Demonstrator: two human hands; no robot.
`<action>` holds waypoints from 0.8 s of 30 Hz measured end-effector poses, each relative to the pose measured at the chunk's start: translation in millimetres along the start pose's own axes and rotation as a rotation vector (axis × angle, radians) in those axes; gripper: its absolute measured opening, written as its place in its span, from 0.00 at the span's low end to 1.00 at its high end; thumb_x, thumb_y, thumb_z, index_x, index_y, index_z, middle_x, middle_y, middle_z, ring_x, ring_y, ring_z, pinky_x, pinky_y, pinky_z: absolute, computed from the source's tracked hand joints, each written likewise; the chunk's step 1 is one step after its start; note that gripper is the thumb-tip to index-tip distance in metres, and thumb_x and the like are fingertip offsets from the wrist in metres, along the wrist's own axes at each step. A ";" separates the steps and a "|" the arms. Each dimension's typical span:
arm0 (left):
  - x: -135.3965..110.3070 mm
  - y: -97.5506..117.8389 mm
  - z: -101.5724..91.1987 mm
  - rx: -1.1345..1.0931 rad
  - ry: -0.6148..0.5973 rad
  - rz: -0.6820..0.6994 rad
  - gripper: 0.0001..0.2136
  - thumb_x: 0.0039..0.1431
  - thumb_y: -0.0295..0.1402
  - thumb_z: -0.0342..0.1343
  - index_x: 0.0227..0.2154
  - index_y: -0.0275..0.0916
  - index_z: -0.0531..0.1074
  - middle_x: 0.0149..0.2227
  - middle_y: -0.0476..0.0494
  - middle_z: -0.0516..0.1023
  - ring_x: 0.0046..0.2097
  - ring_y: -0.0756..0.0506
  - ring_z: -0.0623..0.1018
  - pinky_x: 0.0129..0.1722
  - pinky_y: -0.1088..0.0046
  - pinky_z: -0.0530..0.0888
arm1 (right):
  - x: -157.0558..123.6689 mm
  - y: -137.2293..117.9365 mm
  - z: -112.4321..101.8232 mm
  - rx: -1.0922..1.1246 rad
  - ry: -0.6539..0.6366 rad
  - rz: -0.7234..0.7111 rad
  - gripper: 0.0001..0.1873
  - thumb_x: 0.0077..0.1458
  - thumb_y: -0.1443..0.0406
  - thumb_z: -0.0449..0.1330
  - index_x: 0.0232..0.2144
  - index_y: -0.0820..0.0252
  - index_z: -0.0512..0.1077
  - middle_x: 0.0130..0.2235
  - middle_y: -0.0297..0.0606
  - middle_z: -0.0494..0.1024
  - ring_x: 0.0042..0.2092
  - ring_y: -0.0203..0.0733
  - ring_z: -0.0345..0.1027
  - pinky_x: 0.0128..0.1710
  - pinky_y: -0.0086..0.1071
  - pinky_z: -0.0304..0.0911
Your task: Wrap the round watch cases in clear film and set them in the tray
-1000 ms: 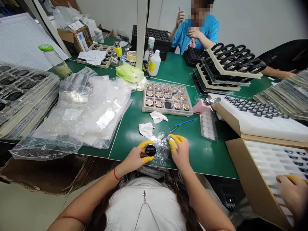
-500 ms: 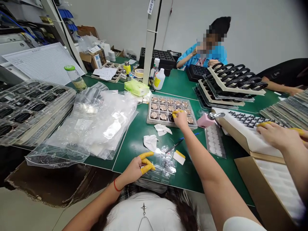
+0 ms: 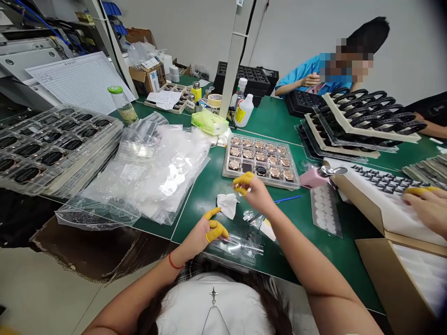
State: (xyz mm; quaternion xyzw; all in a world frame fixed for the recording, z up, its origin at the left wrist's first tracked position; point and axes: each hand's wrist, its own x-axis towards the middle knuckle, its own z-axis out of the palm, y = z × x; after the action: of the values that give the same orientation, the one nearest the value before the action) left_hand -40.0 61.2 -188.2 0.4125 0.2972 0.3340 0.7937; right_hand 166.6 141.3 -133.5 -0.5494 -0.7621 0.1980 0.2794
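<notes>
My right hand, with yellow finger cots, is raised just in front of a clear plastic tray of round rose-gold watch cases. Its fingers are closed around a small watch case, mostly hidden by them. In the tray's front row one compartment is vacant, and beside it lies a watch piece with its black side up. My left hand, also in yellow cots, is held low over the front of the table, index finger stretched out and fingers apart, near a clear plastic film and a crumpled white tissue.
Plastic bags and stacked trays fill the left. A pink pump bottle, a blue stick and an open carton are on the right. A co-worker's hand reaches over the carton; another person sits opposite.
My right hand has lifted a watch case out of the tray's front row and drawn it back toward me. My left hand has curled slightly. The view has turned a little left.
</notes>
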 end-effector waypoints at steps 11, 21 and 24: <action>-18.0 -4.4 7.9 0.509 -0.059 0.075 0.37 0.55 0.33 0.57 0.62 0.45 0.43 0.46 0.40 0.71 0.40 0.46 0.74 0.41 0.65 0.73 | -92.5 -54.9 33.5 0.256 -0.138 -0.019 0.08 0.55 0.70 0.56 0.37 0.55 0.71 0.37 0.37 0.70 0.36 0.38 0.64 0.37 0.35 0.64; -36.9 -0.9 0.6 0.443 0.016 -0.041 0.25 0.52 0.33 0.60 0.52 0.42 0.58 0.37 0.48 0.68 0.35 0.50 0.71 0.37 0.71 0.71 | -81.0 -10.5 30.8 -0.515 -0.026 0.255 0.10 0.53 0.72 0.55 0.38 0.62 0.73 0.37 0.48 0.74 0.39 0.50 0.64 0.36 0.39 0.57; -39.2 3.3 3.1 0.388 0.002 -0.052 0.25 0.51 0.33 0.61 0.50 0.43 0.57 0.36 0.50 0.68 0.36 0.49 0.73 0.41 0.68 0.72 | -55.9 -2.7 42.8 -0.507 -0.046 0.100 0.15 0.55 0.68 0.56 0.45 0.62 0.70 0.46 0.50 0.72 0.44 0.51 0.62 0.40 0.39 0.56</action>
State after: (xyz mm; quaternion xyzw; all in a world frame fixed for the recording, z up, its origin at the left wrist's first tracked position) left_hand -62.1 30.8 -176.2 0.5495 0.3671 0.2501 0.7076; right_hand 150.6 87.7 -176.2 -0.6341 -0.7656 0.0268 0.1051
